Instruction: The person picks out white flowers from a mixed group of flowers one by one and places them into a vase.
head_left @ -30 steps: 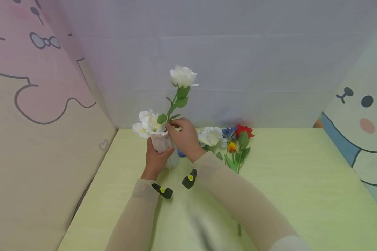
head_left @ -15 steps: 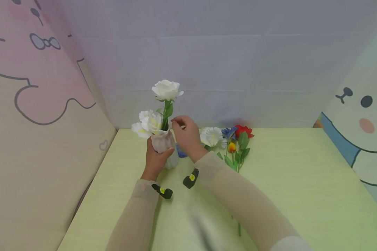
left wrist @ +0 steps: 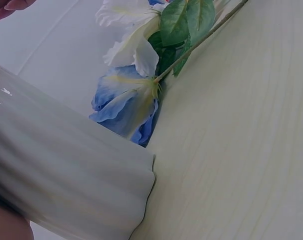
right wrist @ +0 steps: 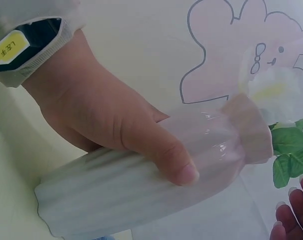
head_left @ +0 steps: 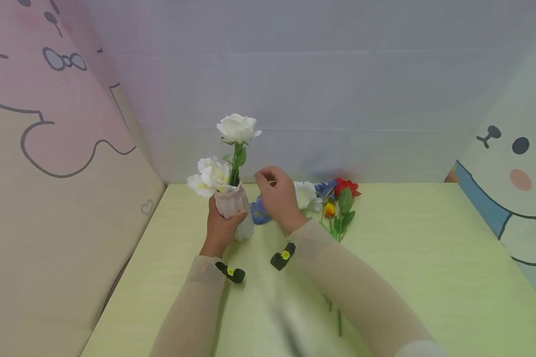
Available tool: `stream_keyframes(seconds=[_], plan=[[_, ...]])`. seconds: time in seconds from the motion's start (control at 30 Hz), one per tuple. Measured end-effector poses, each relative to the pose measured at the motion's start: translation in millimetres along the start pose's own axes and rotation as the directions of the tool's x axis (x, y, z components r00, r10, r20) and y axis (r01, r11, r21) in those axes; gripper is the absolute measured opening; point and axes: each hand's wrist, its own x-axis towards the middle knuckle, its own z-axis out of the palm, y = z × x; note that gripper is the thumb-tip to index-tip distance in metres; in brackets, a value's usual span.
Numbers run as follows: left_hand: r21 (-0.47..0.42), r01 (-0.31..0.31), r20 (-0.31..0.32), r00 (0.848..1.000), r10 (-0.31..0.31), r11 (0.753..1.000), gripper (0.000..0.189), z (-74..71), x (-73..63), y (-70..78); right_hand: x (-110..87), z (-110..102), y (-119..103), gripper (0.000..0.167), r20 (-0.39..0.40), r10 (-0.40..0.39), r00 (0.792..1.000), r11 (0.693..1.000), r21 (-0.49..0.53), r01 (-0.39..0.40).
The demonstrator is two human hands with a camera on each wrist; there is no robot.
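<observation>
Vase (head_left: 232, 203) holds a white rose (head_left: 238, 129) and frilly white flowers (head_left: 212, 174); left hand (head_left: 221, 225) grips its side, right hand (head_left: 279, 196), fingers loosely bent, hangs near its right.

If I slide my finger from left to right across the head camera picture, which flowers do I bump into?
Ruffled white flower → white rose → first blue flower → lying white flower → second blue flower → red flower.
</observation>
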Motion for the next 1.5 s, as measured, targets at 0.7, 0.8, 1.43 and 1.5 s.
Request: stream_keyframes(seconds=[0.7, 0.8, 1.43, 1.5], plan=[[0.005, -0.012, 0.001, 1.000, 0.012, 1.000, 0.087, 0.2, -0.6, 1.9, -21.3, -59.5, 8.1, 0.024, -0.066, 0.019, 0.998, 0.994, 0.104, -0.012], [0.000, 0.003, 0.006, 1.000, -0.003, 1.000, 0.088, 0.5, -0.4, 1.8, -28.7, -63.2, 13.8, 0.024, -0.080, 0.052, 0.995, 0.993, 0.113, -0.043], [-0.001, 0.018, -0.007, 1.000, -0.018, 1.000, 0.089, 0.4, -0.6, -2.3, -74.1, -79.1, 69.2, 0.022, -0.130, 0.130, 0.983, 0.991, 0.039, -0.126], [0.002, 0.022, -0.009, 1.000, -0.022, 1.000, 0.089, 0.7, -0.9, -1.9, -77.1, -82.1, 75.9, 0.023, -0.142, 0.145, 0.979, 0.989, 0.034, -0.142]])
